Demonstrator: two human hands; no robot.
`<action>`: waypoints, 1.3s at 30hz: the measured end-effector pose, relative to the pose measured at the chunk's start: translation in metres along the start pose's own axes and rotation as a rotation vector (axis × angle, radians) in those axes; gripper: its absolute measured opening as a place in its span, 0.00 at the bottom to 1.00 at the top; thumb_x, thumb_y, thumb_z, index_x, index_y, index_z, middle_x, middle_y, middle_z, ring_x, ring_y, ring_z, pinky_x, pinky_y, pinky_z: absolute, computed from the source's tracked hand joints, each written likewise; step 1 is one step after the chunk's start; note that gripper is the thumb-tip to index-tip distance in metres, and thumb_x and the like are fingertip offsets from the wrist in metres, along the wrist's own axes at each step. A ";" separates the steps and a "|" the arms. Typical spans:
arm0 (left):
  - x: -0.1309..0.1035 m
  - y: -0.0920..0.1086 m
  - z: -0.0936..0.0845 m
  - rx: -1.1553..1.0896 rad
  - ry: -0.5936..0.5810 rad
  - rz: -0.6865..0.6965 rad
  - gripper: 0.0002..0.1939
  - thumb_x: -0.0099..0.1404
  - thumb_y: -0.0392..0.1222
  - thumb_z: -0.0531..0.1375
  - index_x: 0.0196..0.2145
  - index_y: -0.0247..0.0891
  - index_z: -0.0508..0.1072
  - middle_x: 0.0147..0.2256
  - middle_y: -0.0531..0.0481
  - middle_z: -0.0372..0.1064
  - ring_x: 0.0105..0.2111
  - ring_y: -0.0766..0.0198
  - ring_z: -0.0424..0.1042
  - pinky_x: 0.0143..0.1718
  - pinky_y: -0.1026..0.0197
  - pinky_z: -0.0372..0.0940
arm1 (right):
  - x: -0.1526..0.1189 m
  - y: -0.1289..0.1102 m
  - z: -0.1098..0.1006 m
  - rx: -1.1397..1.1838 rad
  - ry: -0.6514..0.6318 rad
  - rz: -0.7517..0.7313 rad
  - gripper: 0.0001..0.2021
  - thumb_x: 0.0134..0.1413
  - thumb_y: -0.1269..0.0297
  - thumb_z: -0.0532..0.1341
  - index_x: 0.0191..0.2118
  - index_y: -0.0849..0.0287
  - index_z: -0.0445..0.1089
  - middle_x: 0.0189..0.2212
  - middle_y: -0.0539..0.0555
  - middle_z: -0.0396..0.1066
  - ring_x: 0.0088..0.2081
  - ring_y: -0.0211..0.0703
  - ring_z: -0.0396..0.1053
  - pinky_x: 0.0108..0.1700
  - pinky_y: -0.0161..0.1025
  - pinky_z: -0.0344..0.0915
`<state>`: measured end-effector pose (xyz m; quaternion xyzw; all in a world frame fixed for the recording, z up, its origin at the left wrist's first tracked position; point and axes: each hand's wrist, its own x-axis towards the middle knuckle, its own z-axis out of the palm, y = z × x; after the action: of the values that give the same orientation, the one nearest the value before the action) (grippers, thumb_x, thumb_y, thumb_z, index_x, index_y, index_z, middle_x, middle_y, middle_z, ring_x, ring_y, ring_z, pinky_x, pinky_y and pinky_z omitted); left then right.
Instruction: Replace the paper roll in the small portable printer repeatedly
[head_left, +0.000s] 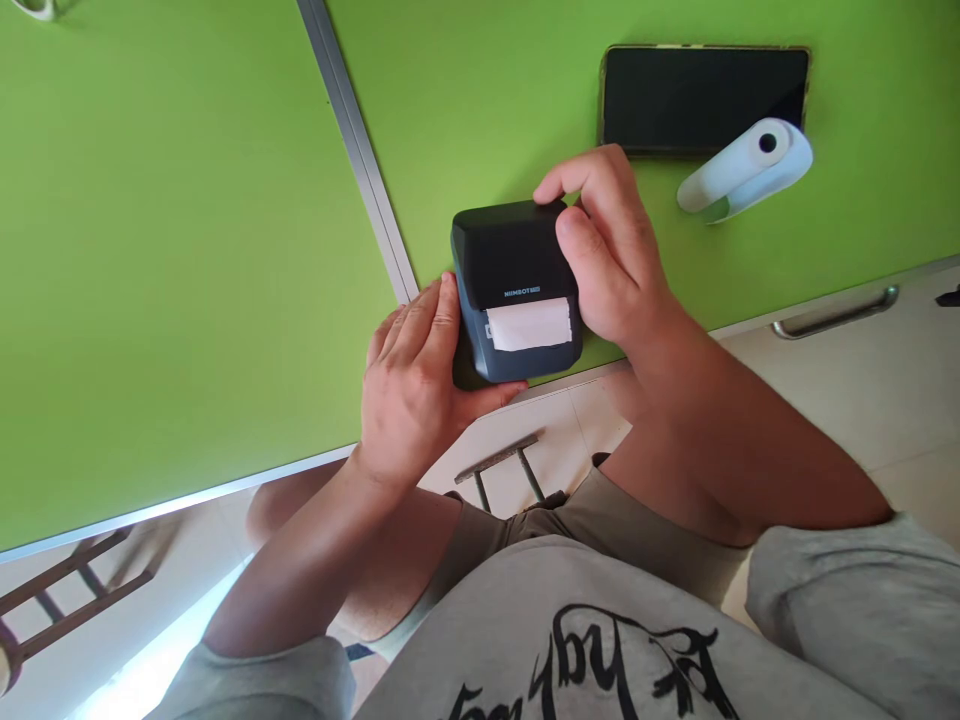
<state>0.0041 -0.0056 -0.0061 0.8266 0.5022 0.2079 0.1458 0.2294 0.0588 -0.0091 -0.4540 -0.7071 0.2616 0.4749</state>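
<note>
A small dark label printer marked NIIMBOT is between my two hands, near the front edge of the green table. A strip of white label paper sticks out of its front slot. My left hand grips the printer's left side, the thumb stretched along its front bottom edge. At the upper right corner, my right hand has its index finger on the back edge and its thumb against the right side. The undersides of the fingers are partly hidden.
Behind and to the right lies a phone with a dark screen. A white paper roll, partly unwound, overlaps its lower corner. A grey metal strip crosses the green table. A drawer handle is below the right edge.
</note>
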 end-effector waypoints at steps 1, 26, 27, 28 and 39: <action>0.000 0.000 0.000 -0.007 0.000 -0.001 0.51 0.67 0.76 0.57 0.73 0.36 0.60 0.65 0.31 0.69 0.62 0.38 0.72 0.63 0.41 0.65 | 0.000 0.000 0.000 -0.006 -0.007 0.007 0.18 0.70 0.40 0.51 0.41 0.46 0.67 0.43 0.55 0.70 0.48 0.51 0.69 0.56 0.54 0.68; 0.003 -0.005 0.008 0.032 0.070 -0.006 0.52 0.62 0.83 0.55 0.65 0.35 0.64 0.56 0.35 0.75 0.55 0.42 0.76 0.58 0.45 0.66 | -0.003 0.015 -0.020 0.081 -0.203 0.052 0.31 0.46 0.39 0.72 0.51 0.49 0.66 0.38 0.49 0.66 0.33 0.40 0.64 0.33 0.42 0.68; 0.003 -0.005 0.008 0.040 0.074 0.006 0.52 0.63 0.82 0.54 0.65 0.34 0.64 0.56 0.34 0.75 0.55 0.42 0.76 0.58 0.45 0.66 | -0.001 0.012 -0.021 0.077 -0.187 0.051 0.30 0.48 0.40 0.72 0.50 0.49 0.66 0.32 0.46 0.63 0.29 0.38 0.61 0.30 0.40 0.64; 0.003 -0.005 0.007 0.046 0.069 0.012 0.52 0.63 0.82 0.54 0.65 0.33 0.64 0.56 0.33 0.75 0.56 0.42 0.76 0.58 0.45 0.66 | 0.001 0.007 -0.022 0.060 -0.159 0.050 0.27 0.50 0.42 0.72 0.49 0.49 0.66 0.27 0.43 0.59 0.26 0.37 0.58 0.28 0.39 0.61; 0.004 -0.002 0.004 0.129 0.058 0.046 0.53 0.68 0.81 0.46 0.63 0.26 0.65 0.56 0.30 0.75 0.55 0.42 0.76 0.57 0.46 0.66 | 0.025 -0.052 -0.028 -0.248 0.000 0.036 0.08 0.57 0.70 0.64 0.31 0.53 0.65 0.25 0.45 0.75 0.21 0.34 0.66 0.29 0.37 0.63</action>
<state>0.0055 -0.0015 -0.0095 0.8391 0.4996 0.2024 0.0728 0.2311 0.0561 0.0552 -0.5218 -0.7256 0.1806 0.4106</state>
